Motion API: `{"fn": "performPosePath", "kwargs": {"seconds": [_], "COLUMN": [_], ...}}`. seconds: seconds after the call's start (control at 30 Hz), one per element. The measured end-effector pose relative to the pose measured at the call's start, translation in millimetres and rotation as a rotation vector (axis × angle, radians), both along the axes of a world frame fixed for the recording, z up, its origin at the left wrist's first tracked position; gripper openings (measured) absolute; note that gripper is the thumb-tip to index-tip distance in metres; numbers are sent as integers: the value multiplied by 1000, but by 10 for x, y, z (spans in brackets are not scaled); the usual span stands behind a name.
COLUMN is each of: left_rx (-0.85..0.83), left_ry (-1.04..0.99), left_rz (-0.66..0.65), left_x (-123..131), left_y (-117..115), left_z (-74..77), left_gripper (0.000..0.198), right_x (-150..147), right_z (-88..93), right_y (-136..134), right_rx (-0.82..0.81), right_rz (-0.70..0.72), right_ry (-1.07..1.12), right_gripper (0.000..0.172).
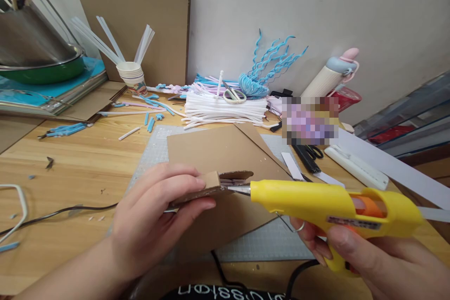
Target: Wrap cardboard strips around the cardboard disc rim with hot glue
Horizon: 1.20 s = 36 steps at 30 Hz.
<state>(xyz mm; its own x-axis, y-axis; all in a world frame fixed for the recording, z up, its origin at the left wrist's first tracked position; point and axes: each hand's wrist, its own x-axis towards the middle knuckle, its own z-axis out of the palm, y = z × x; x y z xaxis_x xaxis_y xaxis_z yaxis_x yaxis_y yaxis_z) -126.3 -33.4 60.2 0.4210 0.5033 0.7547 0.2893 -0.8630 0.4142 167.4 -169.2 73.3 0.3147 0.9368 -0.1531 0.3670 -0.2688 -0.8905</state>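
My left hand (154, 215) pinches a small folded piece of cardboard (211, 182) between thumb and fingers, holding it up above the work surface. In my right hand (379, 258) is a yellow hot glue gun (302, 197), its grip wrapped by my fingers and a glue stick (434, 214) sticking out of the back. The metal nozzle points left and meets the cardboard piece's open edge; whether glue is coming out cannot be made out. Below both hands lies a larger cardboard sheet (197, 147) on a grey cutting mat (154, 150).
Behind the mat are a bundle of white pipe cleaners (225, 110), scissors (235, 96) and coiled blue pipe cleaners (253, 85). Paper cups (131, 75) hold glue sticks. A bottle (323, 77) stands at the right. A black cable (70, 209) crosses the wooden table (77, 164).
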Motion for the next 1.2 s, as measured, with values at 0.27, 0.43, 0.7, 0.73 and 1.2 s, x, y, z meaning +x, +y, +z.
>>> {"fn": "performPosePath", "kwargs": {"seconds": [0.27, 0.43, 0.7, 0.73, 1.2], "left_rx": [-12, -5, 3, 5, -10], "left_ry": [-16, -16, 0, -2, -5], "left_rz": [46, 54, 28, 32, 56], "left_x": [13, 15, 10, 8, 0], "left_y": [-15, -3, 16, 17, 18], "left_z": [11, 24, 29, 24, 10], "left_gripper": [21, 22, 22, 23, 23], "right_x": [-66, -64, -77, -64, 60], "right_z": [143, 129, 141, 137, 51], "right_y": [113, 81, 106, 97, 25], "right_rx": [-71, -69, -72, -68, -75], "right_rz": [54, -23, -58, -49, 1], "right_ry": [53, 17, 34, 24, -32], "right_gripper": [37, 39, 42, 42, 44]}}
